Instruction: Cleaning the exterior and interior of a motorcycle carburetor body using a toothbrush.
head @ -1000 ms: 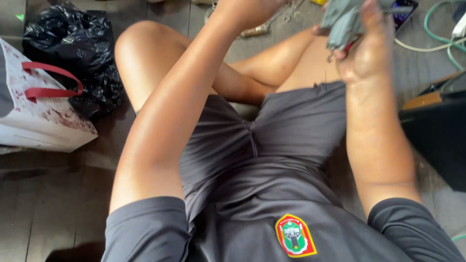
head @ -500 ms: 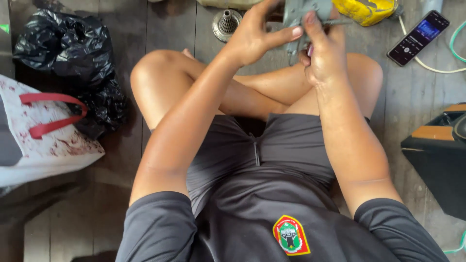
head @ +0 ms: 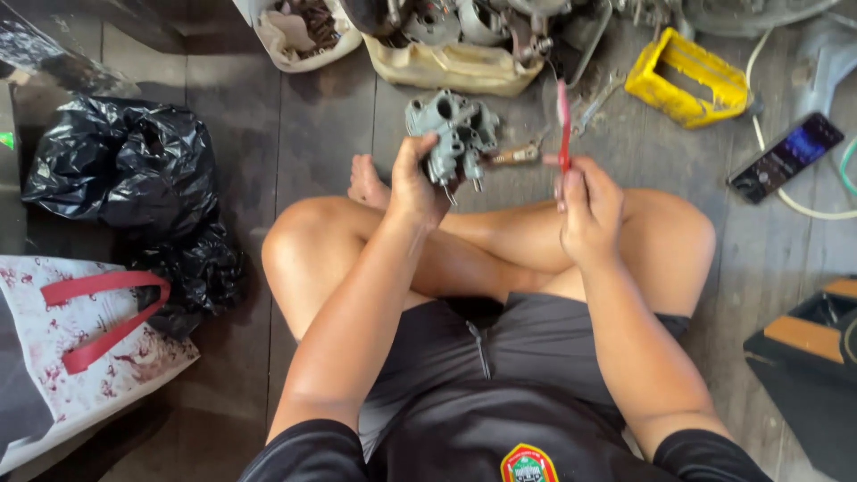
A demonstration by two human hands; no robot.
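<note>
Firmly in hands: carburetor, red-handled pliers.

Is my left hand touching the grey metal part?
Touching. The head view shows the left hand wrapped around the grey metal part, fingers pressed against its side with no gap.

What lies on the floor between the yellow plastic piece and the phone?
In the head view, the stretch between the yellow piece and the phone is bare dark floorboard; a pale cable only skirts its far edge.
</note>
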